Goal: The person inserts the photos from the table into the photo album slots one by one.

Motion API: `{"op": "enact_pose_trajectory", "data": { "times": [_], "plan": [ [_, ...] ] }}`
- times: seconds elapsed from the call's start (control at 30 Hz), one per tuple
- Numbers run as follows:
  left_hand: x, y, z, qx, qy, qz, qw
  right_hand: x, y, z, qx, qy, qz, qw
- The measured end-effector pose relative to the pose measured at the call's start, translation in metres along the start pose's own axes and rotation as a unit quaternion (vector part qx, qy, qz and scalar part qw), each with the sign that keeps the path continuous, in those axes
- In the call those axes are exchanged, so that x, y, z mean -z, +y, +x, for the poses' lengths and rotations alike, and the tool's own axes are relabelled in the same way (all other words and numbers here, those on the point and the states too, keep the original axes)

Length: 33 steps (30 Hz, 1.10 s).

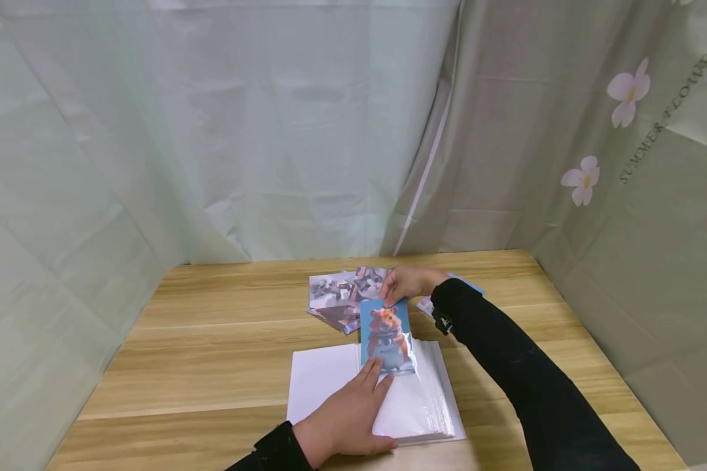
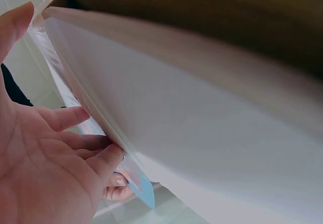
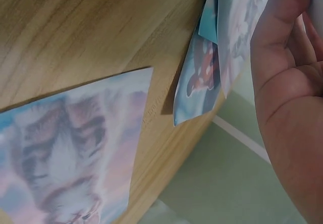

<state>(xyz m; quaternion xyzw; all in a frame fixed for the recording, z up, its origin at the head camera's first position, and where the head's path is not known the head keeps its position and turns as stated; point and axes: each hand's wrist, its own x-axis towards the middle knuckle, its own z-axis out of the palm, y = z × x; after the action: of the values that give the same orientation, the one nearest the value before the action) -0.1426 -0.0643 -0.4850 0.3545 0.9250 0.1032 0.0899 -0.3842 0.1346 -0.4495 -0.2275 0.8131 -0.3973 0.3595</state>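
A: Head view? 
B: Left hand (image 1: 347,418) lies flat on the white album (image 1: 330,379); right hand (image 1: 409,284) pinches the hamster photo (image 1: 387,335) at its far edge (partly sleeved), mid-table (image 1: 212,340).

A: Left wrist view? 
B: Fingers (image 2: 75,117) straight against album pages (image 2: 192,113).

A: Right wrist view? 
B: Thumb (image 3: 282,27) grips the photo (image 3: 242,27); a cat photo (image 3: 75,148) lies nearby.

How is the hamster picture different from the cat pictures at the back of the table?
The hamster picture is pinched at its top edge by the right hand over the white album; the cat pictures lie loose on the wooden table. The hamster picture has a blue background; the cat pictures look grey and brownish. Both are printed animal pictures.
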Motion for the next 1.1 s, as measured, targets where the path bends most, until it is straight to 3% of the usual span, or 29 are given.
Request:
{"op": "enact_pose_trajectory", "data": {
  "times": [0.2,1.1],
  "plan": [
    [-0.001,0.000,0.000,-0.007,0.007,0.004,0.9999,-0.007,-0.003,-0.003,-0.007,-0.016,0.020,1.000],
    [0.000,0.000,-0.002,-0.010,0.006,0.008,0.9999,-0.030,0.003,-0.005,-0.007,-0.056,-0.015,0.998]
  ]
}}
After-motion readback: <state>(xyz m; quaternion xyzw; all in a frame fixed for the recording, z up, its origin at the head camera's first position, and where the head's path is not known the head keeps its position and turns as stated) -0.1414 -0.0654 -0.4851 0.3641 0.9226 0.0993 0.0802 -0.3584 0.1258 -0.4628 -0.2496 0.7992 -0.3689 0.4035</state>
